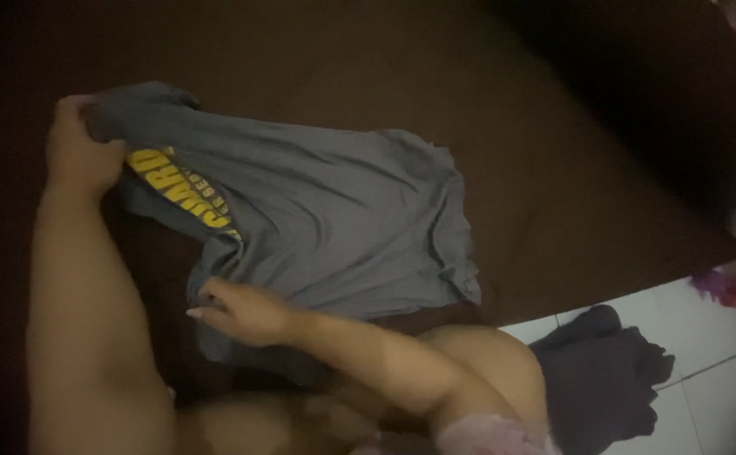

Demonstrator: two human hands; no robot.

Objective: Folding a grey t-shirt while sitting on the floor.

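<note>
Head view: a grey T-shirt (326, 211) with yellow lettering lies spread on a dark brown bed cover (536, 126), its long axis running from upper left to lower right. The left hand (77, 152) is closed, gripping the shirt's upper-left end. The right hand (237, 310) rests half open on the near edge. A dark garment (604, 362) lies on the white tiled floor (705, 337).

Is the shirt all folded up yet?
Not yet. The grey cotton t-shirt with yellow print lies spread on the dark brown sheet. The left hand grips one end, the right hand rests on it. A dark garment waits on the white tiled floor.
</note>
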